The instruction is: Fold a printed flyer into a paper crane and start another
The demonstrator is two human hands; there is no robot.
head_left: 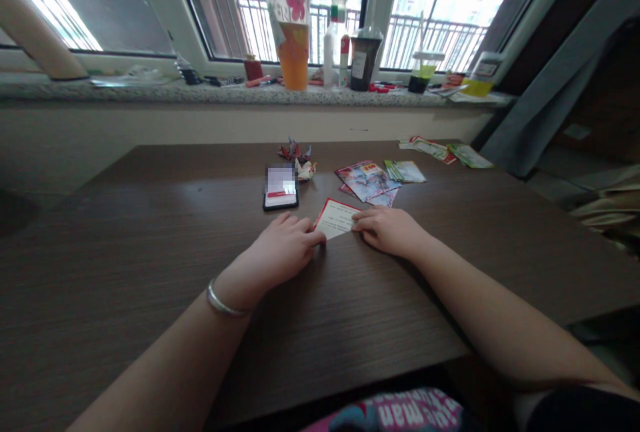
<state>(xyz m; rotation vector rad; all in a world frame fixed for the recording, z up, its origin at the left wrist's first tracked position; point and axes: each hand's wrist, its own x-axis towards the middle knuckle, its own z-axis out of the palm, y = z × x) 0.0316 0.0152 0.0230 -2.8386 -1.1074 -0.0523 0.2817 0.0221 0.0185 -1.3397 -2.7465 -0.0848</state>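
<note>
A small printed sheet of paper (337, 217), cream with a red border along its far edges, lies on the brown table between my hands. At its left corner, my left hand (285, 245) is closed with thumb and fingers on the edge; a silver bangle circles that wrist. My right hand (385, 229) grips the right edge with bent fingers. Beyond the left hand lies a phone (280, 199), its lit screen partly blurred. Crumpled or folded paper pieces, one red-blue (295, 151) and one whitish (305, 169), sit behind it.
Colourful printed papers (367, 180) and green-white ones (406, 171) lie past my right hand. More papers (433, 149) are at the table's far right. A stone windowsill (200, 102) holds a tall orange drink cup (294, 52), a dark cup (364, 62), bottles and pens.
</note>
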